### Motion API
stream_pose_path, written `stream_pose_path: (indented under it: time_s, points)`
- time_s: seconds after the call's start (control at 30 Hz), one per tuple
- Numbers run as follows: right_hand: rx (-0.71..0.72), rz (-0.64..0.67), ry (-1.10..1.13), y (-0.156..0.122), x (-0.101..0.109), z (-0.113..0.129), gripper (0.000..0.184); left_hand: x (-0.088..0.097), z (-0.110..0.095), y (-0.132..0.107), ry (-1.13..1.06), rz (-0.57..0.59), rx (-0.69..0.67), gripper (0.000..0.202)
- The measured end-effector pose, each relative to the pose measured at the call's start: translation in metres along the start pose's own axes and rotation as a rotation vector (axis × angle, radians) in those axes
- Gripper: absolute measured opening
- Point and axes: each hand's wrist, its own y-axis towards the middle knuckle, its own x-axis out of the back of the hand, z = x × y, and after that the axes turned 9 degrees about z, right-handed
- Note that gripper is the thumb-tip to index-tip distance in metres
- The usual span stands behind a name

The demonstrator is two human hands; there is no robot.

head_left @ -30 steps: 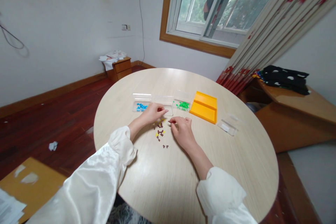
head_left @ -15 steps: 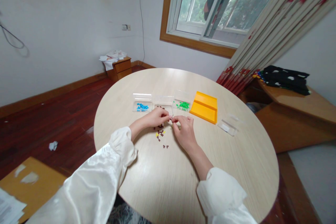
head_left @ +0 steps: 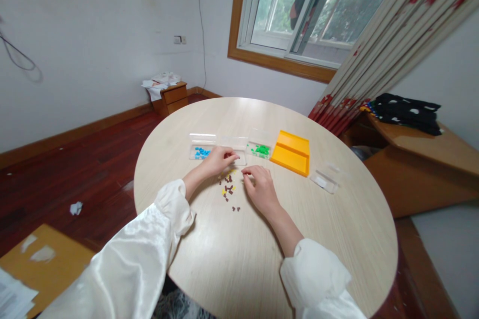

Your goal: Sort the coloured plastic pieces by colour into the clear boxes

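My left hand (head_left: 220, 160) is closed in a pinch over the middle clear box (head_left: 241, 158), with a tiny dark brown piece (head_left: 238, 157) at its fingertips. My right hand (head_left: 262, 187) hovers just right of a scattered pile, thumb and forefinger pinched together; what they hold, if anything, is too small to make out. Loose brown pieces (head_left: 228, 189) lie on the table below the hands, mixed with small yellow pieces (head_left: 224, 192). My left hand hides part of the middle box.
On the round table (head_left: 239, 259), blue pieces (head_left: 202, 153) fill part of a clear box (head_left: 192, 154) at left. Green pieces (head_left: 261, 150) lie in another clear box. An open yellow case (head_left: 292, 159) stands right of them, and a clear container (head_left: 324, 182) farther right.
My left hand has drawn back a little to the left, away from the right fingertips, which it was meeting earlier. The right hand has hardly moved.
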Motion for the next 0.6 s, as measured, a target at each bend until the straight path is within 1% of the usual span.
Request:
stream_pose_path:
  time_s: [0.1,0.2,0.33,0.47,0.6]
  points:
    - [0.026,0.099,0.011,-0.001,-0.001,0.002,0.019,0.001,0.005,0.002,0.047,-0.110,0.024,0.018]
    - [0.047,0.195,0.009,-0.002,-0.001,0.006,0.022,0.001,0.010,0.003,0.107,-0.166,0.035,0.013]
    - [0.040,0.287,0.008,-0.003,-0.001,0.009,0.026,-0.001,0.017,0.005,0.174,-0.192,0.034,0.015]
    - [0.046,0.346,-0.006,-0.003,0.000,0.010,0.027,-0.002,0.021,0.005,0.204,-0.201,0.037,0.016]
    - [0.061,0.396,-0.004,-0.003,0.000,0.011,0.027,-0.001,0.021,0.005,0.227,-0.192,0.037,0.015]
